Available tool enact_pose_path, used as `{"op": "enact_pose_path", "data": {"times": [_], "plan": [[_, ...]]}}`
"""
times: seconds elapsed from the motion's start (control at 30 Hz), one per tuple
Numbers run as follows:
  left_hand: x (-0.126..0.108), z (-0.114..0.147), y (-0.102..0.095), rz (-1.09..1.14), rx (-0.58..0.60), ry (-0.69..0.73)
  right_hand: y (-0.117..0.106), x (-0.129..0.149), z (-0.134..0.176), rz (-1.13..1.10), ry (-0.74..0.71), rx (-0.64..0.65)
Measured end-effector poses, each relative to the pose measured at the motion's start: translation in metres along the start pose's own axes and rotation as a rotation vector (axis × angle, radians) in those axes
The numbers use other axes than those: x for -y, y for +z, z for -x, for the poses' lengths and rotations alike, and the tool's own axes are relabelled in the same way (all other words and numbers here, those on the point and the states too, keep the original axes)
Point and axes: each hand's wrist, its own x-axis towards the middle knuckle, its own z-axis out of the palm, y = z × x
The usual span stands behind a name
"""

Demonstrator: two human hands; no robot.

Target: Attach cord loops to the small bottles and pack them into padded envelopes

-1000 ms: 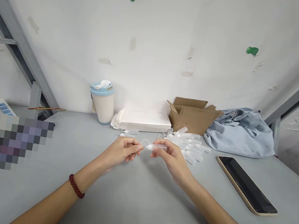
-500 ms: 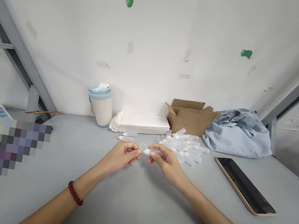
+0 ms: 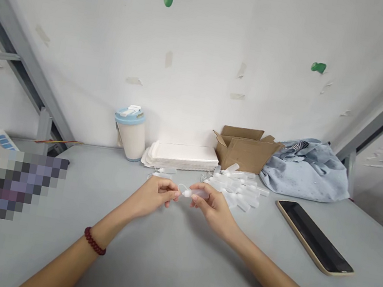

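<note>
My right hand [image 3: 210,205] pinches the body of a small translucent plastic dropper bottle [image 3: 187,194], which lies level with its nozzle end pointing left. At that nozzle end, my left hand [image 3: 159,194] is closed with thumb and forefinger together. A thin white loop [image 3: 182,187] arches over the narrow end between the two hands. What exactly the left fingertips grip is too small to tell, apart from this tip end. Just behind the right hand lies a pile of similar bottles [image 3: 242,192]. A couple more bottles [image 3: 166,171] lie behind the left hand.
Along the wall stand a lidded cup [image 3: 132,138], a stack of white flat packets [image 3: 181,156], an open cardboard box [image 3: 247,154] and a bundled light-blue cloth [image 3: 306,174]. A phone [image 3: 316,237] lies on the grey table [image 3: 155,266] at right. Blurred items [image 3: 9,185] fill the left side.
My left hand has shifted slightly left and the wrist has lowered a little. The right hand keeps the bottle in almost the same place. The view has moved very slightly.
</note>
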Motion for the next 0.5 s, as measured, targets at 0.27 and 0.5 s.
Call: {"op": "enact_pose_path", "data": {"times": [0.27,0.5], "plan": [[0.012,-0.003,0.012,0.004,-0.023,-0.017,0.007,-0.007,0.004,-0.038,0.018,0.02],[0.016,-0.005,0.013,0.001,0.001,-0.028,0.009,-0.012,0.003,-0.015,0.011,0.071]]}}
